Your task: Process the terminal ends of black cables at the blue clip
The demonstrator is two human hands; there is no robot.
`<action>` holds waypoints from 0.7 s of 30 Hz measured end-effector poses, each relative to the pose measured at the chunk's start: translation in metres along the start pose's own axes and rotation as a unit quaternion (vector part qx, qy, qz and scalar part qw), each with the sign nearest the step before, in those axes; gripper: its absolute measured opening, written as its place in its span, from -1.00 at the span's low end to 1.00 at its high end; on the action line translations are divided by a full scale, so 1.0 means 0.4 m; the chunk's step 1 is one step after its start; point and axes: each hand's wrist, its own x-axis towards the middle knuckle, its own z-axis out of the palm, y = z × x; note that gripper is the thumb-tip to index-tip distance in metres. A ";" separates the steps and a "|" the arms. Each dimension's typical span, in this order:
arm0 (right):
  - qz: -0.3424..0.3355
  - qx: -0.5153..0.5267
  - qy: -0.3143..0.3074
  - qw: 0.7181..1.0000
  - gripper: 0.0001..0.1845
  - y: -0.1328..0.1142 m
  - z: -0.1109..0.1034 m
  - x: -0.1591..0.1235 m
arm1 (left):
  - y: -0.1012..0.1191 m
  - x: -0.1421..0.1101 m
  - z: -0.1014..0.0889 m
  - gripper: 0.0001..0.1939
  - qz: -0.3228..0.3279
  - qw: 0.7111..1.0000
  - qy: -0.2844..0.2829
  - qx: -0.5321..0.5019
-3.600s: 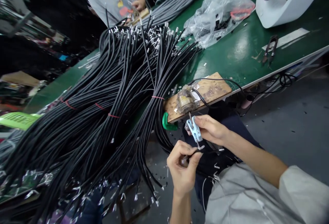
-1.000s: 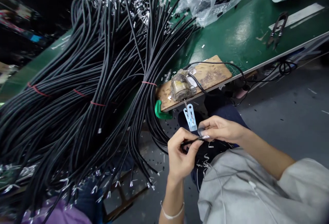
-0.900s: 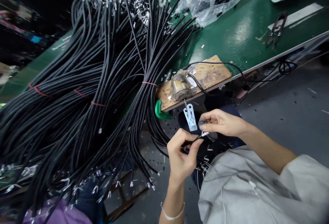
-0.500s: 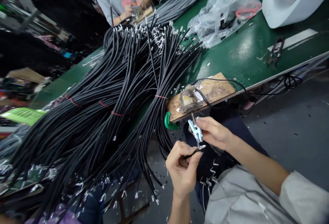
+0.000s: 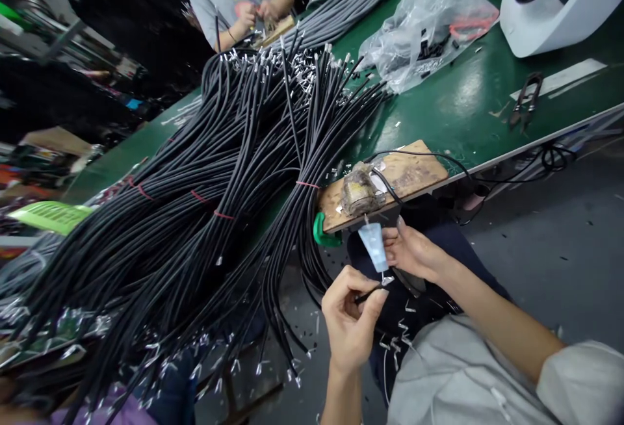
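Note:
My left hand (image 5: 351,314) pinches a black cable (image 5: 366,295) near its end, thumb on one side and curled fingers on the other. The cable's bare silvery wire tip (image 5: 387,279) reaches up to the lower end of a light-blue clothespin (image 5: 373,246). That clothespin sits on the thin shaft of a small tape-wrapped motor (image 5: 359,191), and its outline is smeared as if turning. My right hand (image 5: 413,253) is beside the clothespin, fingers apart, thumb raised, holding nothing. Whether its fingertips touch the clothespin I cannot tell.
The motor rests on a wooden board (image 5: 419,164), with a green clamp (image 5: 325,231) at its corner. Banded black cables (image 5: 234,158) cover the green table's left. Further off are a plastic bag (image 5: 414,28), snips (image 5: 525,101), a white fan (image 5: 550,22) and a co-worker (image 5: 238,2).
My right hand has let go of the clothespin and opened beside it. The clothespin, sharp half a second ago, is now blurred. My left hand keeps the cable end below it.

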 end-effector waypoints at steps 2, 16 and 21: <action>-0.018 -0.026 0.018 0.999 -0.50 -0.005 -0.023 -0.019 | -0.005 -0.009 -0.006 -0.90 0.010 1.000 -0.009 -0.011; 0.008 -0.474 0.037 0.880 -0.57 0.060 -0.112 -0.114 | -0.033 -0.091 -0.058 -0.84 0.021 0.977 0.149 0.149; 0.115 -0.510 -0.040 0.851 -0.40 0.125 -0.132 -0.135 | -0.086 -0.175 -0.106 -0.77 -0.096 0.935 0.315 0.131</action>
